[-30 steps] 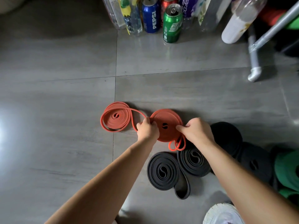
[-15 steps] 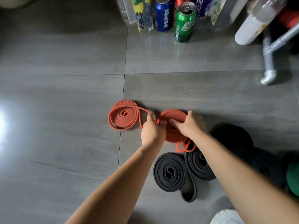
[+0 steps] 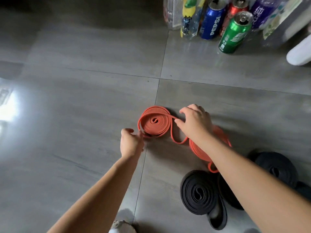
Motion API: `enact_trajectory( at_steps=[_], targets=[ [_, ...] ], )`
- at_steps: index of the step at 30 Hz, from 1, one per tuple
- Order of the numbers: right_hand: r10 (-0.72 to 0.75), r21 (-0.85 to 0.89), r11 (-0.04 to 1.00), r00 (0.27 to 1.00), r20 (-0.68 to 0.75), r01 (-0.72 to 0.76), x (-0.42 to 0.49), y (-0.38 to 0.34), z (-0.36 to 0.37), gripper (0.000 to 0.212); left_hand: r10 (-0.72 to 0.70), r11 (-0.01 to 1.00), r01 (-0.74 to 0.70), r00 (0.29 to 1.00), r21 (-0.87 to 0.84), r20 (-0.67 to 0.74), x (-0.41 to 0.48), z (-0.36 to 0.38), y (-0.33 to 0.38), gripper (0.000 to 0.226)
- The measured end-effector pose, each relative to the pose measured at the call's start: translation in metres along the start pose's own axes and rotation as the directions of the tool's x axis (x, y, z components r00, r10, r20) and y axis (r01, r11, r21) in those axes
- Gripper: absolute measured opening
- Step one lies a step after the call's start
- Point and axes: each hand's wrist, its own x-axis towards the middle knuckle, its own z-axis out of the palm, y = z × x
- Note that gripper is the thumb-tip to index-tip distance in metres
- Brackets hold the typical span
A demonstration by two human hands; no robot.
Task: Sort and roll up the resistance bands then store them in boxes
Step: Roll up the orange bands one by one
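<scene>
Two orange coils lie on the floor: the loose orange coil ahead, the tight orange roll partly under my right forearm, and a slack strand looping between them. My left hand pinches the loose orange coil's near-left outer wrap. My right hand is spread at the strand's far end, and I cannot tell whether it grips. Judgement: hold the coil flat and take up the slack evenly, without twists.

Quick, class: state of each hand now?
Left hand: pinches the loosely coiled orange rubber resistance band.
Right hand: open, thumb touching that band's loose strand.
</scene>
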Motion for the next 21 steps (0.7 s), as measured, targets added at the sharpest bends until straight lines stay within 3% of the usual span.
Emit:
enact_trajectory(
  at_steps=[4, 11, 14, 21],
  targets=[
    [-0.001, -0.075, 0.997, 0.996, 0.094, 0.008, 0.021, -0.015, 0.014, 0.016, 0.057, 0.994, -0.063, 0.996, 0.094, 0.064, 0.019, 0.003, 0.006, 0.007],
    [0.051, 0.032, 0.998, 0.997, 0.052, -0.053, 0.046, -0.022, 0.010, 0.016, 0.056, 0.997, -0.056, 0.998, 0.045, 0.005, 0.030, -0.001, 0.015, 0.028],
    [0.067, 0.046, 0.997, 0.996, 0.064, -0.070, 0.057, -0.028, 0.008, 0.015, 0.057, 0.996, -0.056, 0.998, 0.075, -0.016, 0.037, -0.001, 0.023, 0.026],
    [0.274, 0.123, 0.950, 0.955, 0.116, -0.287, 0.065, -0.023, 0.010, 0.015, 0.014, 1.000, -0.014, 1.000, 0.009, -0.006, 0.044, 0.004, 0.021, 0.014]
  ],
)
